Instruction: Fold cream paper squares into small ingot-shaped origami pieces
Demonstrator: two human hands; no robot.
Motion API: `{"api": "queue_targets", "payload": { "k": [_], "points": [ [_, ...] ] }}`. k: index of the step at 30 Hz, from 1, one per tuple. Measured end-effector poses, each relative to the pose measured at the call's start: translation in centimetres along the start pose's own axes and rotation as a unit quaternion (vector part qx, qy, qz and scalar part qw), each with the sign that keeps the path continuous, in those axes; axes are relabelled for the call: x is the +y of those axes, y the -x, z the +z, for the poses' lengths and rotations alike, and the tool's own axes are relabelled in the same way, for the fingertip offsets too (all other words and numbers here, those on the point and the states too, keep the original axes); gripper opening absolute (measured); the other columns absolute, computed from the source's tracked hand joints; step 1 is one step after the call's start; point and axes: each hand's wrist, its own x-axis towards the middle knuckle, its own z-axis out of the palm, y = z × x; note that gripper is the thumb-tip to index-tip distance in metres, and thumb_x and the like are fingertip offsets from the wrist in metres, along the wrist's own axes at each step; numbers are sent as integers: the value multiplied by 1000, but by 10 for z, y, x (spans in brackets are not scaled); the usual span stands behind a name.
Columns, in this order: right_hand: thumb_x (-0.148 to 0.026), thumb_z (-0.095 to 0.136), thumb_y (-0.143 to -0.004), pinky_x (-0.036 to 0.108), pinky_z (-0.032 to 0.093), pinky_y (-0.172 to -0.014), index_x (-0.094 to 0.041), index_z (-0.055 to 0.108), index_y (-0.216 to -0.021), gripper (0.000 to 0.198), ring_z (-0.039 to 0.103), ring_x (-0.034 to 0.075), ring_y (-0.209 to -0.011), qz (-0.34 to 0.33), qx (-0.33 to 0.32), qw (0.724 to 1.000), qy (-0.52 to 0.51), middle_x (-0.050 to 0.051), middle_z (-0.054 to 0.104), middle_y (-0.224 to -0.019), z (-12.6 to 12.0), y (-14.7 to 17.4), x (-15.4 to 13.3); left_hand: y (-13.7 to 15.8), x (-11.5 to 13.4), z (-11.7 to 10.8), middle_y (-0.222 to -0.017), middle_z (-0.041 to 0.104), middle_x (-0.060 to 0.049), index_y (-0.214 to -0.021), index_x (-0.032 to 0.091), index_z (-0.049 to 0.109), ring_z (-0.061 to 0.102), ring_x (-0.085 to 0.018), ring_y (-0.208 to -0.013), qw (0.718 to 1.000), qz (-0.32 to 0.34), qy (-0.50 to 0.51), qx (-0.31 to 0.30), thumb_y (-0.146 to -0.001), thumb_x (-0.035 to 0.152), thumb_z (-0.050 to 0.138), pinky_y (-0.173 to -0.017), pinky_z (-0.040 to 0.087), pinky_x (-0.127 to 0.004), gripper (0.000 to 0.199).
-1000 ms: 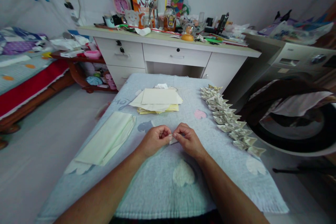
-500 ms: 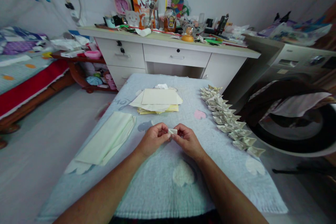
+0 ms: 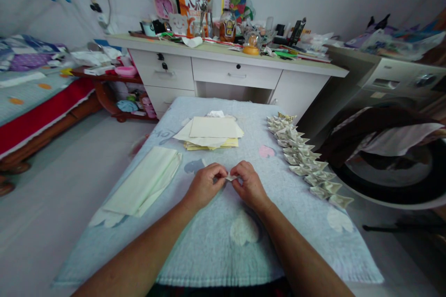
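Between my two hands, over the middle of the cloth-covered table (image 3: 209, 260), is a small folded piece of paper (image 3: 230, 177). My left hand (image 3: 208, 183) pinches its left end with thumb and fingers. The right end is pinched by my right hand (image 3: 249, 185); fingers hide much of the paper. Beyond my hands lies a stack of cream and yellow paper sheets (image 3: 213, 127). A folded pale green sheet bundle (image 3: 142, 183) rests to the left. Along the right side runs a row of several folded paper boats (image 3: 301, 155), overlapping one another.
A white desk (image 3: 237, 67) crowded with jars, a snack bag (image 3: 193, 0) and a pink clock (image 3: 163, 7) stands behind the table. To the right is a washing machine (image 3: 393, 83), door open, clothes hanging out. A bed (image 3: 45, 102) is at the left.
The small paper has tilted from showing a broad face to showing a thin edge between my fingers. My fingers have shifted their pinch. The view has moved slightly.
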Motion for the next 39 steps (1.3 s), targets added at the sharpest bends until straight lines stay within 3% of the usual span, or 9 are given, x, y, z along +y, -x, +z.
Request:
{"api": "queue_targets", "payload": {
  "k": [7, 14, 39],
  "points": [
    [-1, 52, -74, 29, 35, -77, -19, 63, -81, 22, 45, 19, -85, 8, -67, 994, 90, 4, 53, -82, 1, 2, 3, 5, -4, 5, -82, 60, -1, -77, 18, 60, 56, -14, -78, 989, 52, -123, -62, -82, 11, 56, -72, 43, -25, 9],
    [-4, 56, -72, 30, 33, -77, -18, 62, -84, 19, 46, 18, -82, 13, -111, 988, 110, 3, 58, -82, -6, 3, 3, 8, -3, 0, -82, 63, -3, -78, 19, 66, 53, -18, -82, 965, 108, -230, -65, -84, 18, 61, -76, 41, -32, 8],
    [-12, 62, -82, 32, 33, -76, -21, 68, -85, 10, 48, 19, -83, -22, -137, 975, 174, 4, 60, -82, -11, 5, -2, 6, -4, -1, -82, 63, -4, -81, 19, 68, 55, -18, -82, 969, 96, -210, -91, -83, 14, 59, -74, 43, -30, 11]
  ]
}}
